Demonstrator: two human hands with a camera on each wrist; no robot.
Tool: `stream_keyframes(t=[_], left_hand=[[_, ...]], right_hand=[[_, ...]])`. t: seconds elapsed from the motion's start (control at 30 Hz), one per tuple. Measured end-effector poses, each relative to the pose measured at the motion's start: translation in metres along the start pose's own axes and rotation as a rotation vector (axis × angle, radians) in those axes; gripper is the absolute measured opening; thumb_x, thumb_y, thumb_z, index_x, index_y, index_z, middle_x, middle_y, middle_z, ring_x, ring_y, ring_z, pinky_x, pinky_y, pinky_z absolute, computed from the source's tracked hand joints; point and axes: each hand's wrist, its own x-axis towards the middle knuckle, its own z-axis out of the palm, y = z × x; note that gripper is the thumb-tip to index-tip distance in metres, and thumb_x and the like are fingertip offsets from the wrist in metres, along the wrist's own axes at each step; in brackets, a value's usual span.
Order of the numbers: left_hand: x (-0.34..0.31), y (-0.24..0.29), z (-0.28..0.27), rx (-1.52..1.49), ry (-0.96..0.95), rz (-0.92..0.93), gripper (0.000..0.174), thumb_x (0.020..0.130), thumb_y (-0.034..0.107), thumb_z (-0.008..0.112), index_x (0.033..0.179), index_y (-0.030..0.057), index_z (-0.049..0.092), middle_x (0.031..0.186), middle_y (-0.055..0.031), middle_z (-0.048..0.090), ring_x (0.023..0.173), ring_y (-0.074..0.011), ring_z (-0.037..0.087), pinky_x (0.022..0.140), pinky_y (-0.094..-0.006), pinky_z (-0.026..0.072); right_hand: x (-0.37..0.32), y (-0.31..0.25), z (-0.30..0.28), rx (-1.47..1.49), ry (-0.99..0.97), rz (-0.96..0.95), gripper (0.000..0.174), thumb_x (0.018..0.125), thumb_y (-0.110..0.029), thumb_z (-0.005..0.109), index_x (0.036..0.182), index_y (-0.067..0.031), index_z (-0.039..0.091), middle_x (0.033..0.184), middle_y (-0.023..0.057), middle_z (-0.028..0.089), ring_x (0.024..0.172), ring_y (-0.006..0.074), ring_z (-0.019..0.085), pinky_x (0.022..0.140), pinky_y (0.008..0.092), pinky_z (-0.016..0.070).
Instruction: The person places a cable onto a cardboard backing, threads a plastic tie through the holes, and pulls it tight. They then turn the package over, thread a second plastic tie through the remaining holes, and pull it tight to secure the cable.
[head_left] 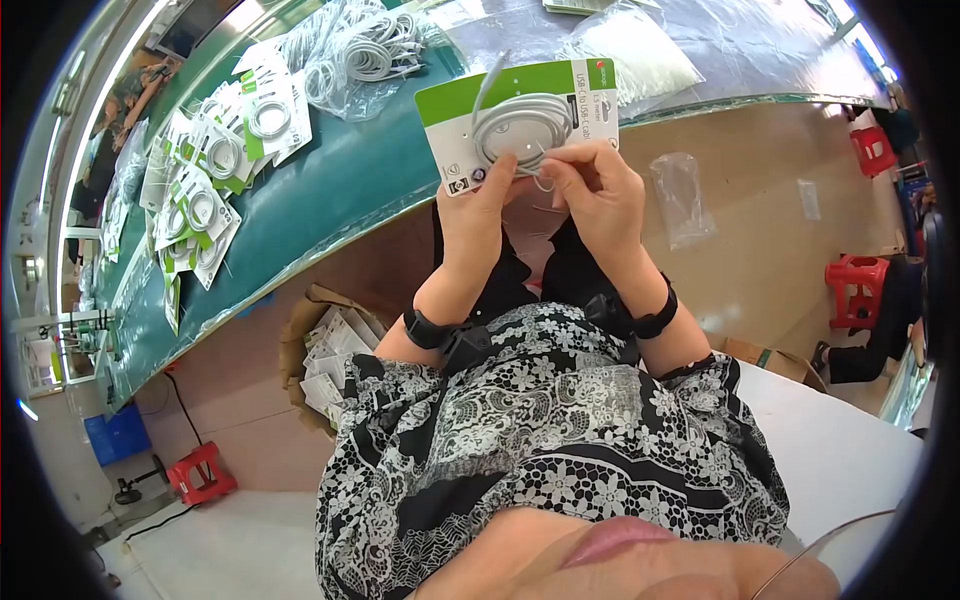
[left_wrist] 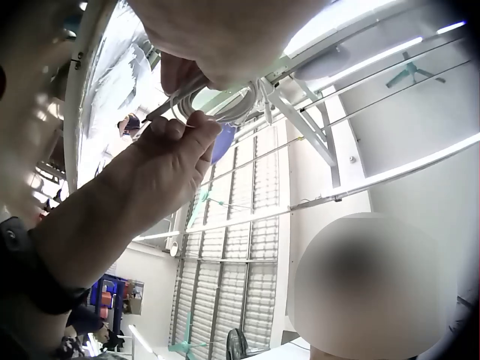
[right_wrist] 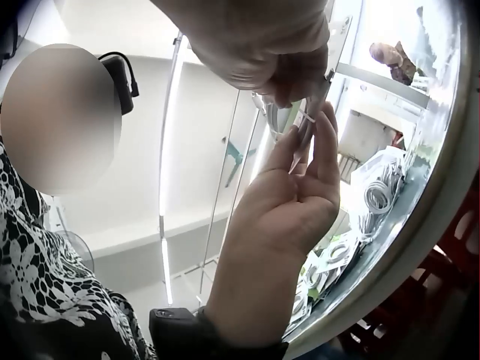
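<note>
A green and white packaging card [head_left: 445, 107] printed "USB-C to USB-C Cable" is held up in front of the body. Against its face lies a coiled white USB cable [head_left: 520, 125]. My left hand [head_left: 472, 225] grips the card's lower edge, its thumb on the front by the coil and its fingers behind. At the bottom of the coil my right hand [head_left: 605, 205] pinches a thin white tie [head_left: 543, 180] between thumb and forefinger. In the right wrist view the left hand [right_wrist: 289, 202] holds the card from below, close to the right hand's fingertips.
On the green table [head_left: 350, 155] lie a pile of carded cables [head_left: 205, 205] and a bag of coiled cables [head_left: 370, 55]. A clear bag of white pieces [head_left: 635, 50] sits behind the card. An open carton [head_left: 295, 345] stands below the table's edge; red stools [head_left: 855, 290] are farther off.
</note>
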Motion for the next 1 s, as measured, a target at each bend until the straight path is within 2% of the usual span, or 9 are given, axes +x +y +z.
stream_keyframes(t=[0.03,0.13,0.27,0.4,0.7,0.8,0.83,0.93,1.0], left_hand=[[-0.001,-0.001,-0.001,0.003,0.002,-0.007,0.022,0.089,0.003,0.061,0.110,-0.0030,0.058,0.101,-0.0086,0.065,0.087,-0.0156,0.065,0.074,-0.0288,0.0557],[0.000,-0.003,-0.002,-0.027,-0.034,0.014,0.026,0.090,0.004,0.061,0.114,-0.0033,0.055,0.104,-0.0106,0.064,0.087,-0.0173,0.065,0.077,-0.0299,0.0572],[-0.001,-0.005,-0.004,0.075,-0.009,0.071,0.026,0.089,0.003,0.061,0.114,-0.0039,0.055,0.104,-0.0106,0.064,0.087,-0.0168,0.065,0.077,-0.0300,0.0573],[-0.002,-0.008,-0.004,0.146,0.006,0.155,0.026,0.088,0.003,0.063,0.112,-0.0039,0.057,0.101,-0.0087,0.065,0.085,-0.0136,0.064,0.073,-0.0265,0.0553],[-0.004,-0.017,-0.013,0.216,0.026,0.188,0.020,0.085,0.004,0.069,0.103,-0.0018,0.063,0.093,-0.0041,0.067,0.077,-0.0079,0.062,0.065,-0.0221,0.0495],[-0.009,-0.015,-0.015,0.686,0.025,0.423,0.021,0.083,0.003,0.070,0.102,-0.0014,0.063,0.090,-0.0031,0.067,0.075,-0.0081,0.062,0.064,-0.0235,0.0498],[-0.008,-0.017,-0.017,0.685,0.025,0.423,0.021,0.083,0.003,0.070,0.102,-0.0014,0.063,0.090,-0.0031,0.067,0.075,-0.0081,0.062,0.064,-0.0235,0.0498],[-0.005,-0.022,-0.020,0.836,-0.056,0.733,0.024,0.081,0.002,0.071,0.103,-0.0014,0.063,0.088,-0.0020,0.067,0.076,-0.0082,0.062,0.063,-0.0244,0.0497],[-0.009,-0.026,-0.015,0.783,-0.018,0.647,0.023,0.082,0.002,0.071,0.103,-0.0015,0.063,0.089,-0.0023,0.067,0.076,-0.0083,0.062,0.064,-0.0245,0.0497]], right_hand=[[0.001,0.000,0.000,0.001,0.002,0.007,0.008,0.085,0.004,0.064,0.089,0.0002,0.059,0.079,0.0058,0.063,0.065,0.0134,0.061,0.057,0.0263,0.0496],[0.006,-0.002,0.000,-0.407,0.059,-0.378,0.006,0.081,0.001,0.067,0.085,-0.0005,0.063,0.075,0.0071,0.063,0.063,0.0172,0.062,0.055,0.0284,0.0486],[0.007,-0.007,-0.003,-0.621,0.006,-0.408,0.009,0.078,0.000,0.069,0.085,-0.0016,0.064,0.077,0.0094,0.062,0.062,0.0231,0.060,0.055,0.0311,0.0482],[0.008,-0.015,-0.005,-0.613,-0.009,-0.387,0.009,0.078,-0.001,0.068,0.086,-0.0016,0.064,0.077,0.0099,0.062,0.063,0.0265,0.060,0.056,0.0328,0.0490],[0.011,-0.010,-0.005,-0.634,-0.027,-0.396,0.009,0.078,-0.002,0.068,0.086,-0.0015,0.064,0.079,0.0104,0.062,0.065,0.0280,0.061,0.057,0.0343,0.0491],[0.011,-0.011,-0.006,-0.666,-0.038,-0.408,0.011,0.079,-0.002,0.068,0.089,-0.0018,0.064,0.086,0.0109,0.063,0.065,0.0299,0.061,0.057,0.0351,0.0492],[0.011,-0.012,-0.006,-0.667,-0.038,-0.409,0.011,0.079,-0.002,0.068,0.089,-0.0018,0.064,0.086,0.0109,0.063,0.065,0.0299,0.061,0.057,0.0351,0.0492],[0.011,-0.014,-0.007,-0.622,-0.018,-0.466,0.016,0.080,0.000,0.065,0.095,-0.0016,0.060,0.088,0.0123,0.061,0.066,0.0325,0.060,0.057,0.0370,0.0492],[0.009,-0.009,-0.002,-0.664,-0.009,-0.451,0.016,0.081,0.000,0.064,0.096,-0.0016,0.058,0.088,0.0128,0.060,0.066,0.0335,0.060,0.057,0.0378,0.0490]])
